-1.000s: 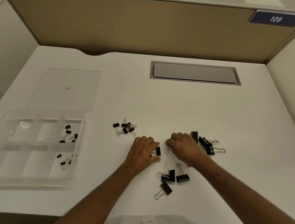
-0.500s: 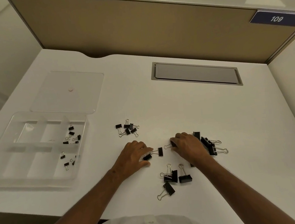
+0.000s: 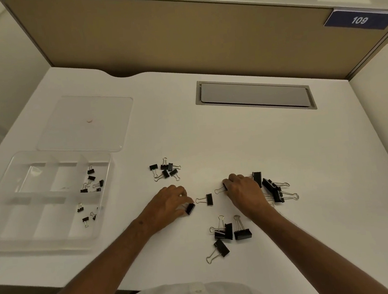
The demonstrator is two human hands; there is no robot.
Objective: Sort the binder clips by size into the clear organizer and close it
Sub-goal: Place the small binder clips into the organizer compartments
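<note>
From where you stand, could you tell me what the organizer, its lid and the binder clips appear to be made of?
The organizer and its lid look like clear glossy plastic: the desk shows through and the edges catch light. The binder clips seem to be metal, with matte black bodies and thin shiny wire handles, though the finish is hard to judge at this size.

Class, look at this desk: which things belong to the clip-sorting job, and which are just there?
Part of the job:
binder clips loose on the desk
clear organizer, some small clips already inside
lid lying behind it
left hand gripping a clip
right hand on another clip

Just there:
grey cable hatch
blue number sign
partition wall
</note>
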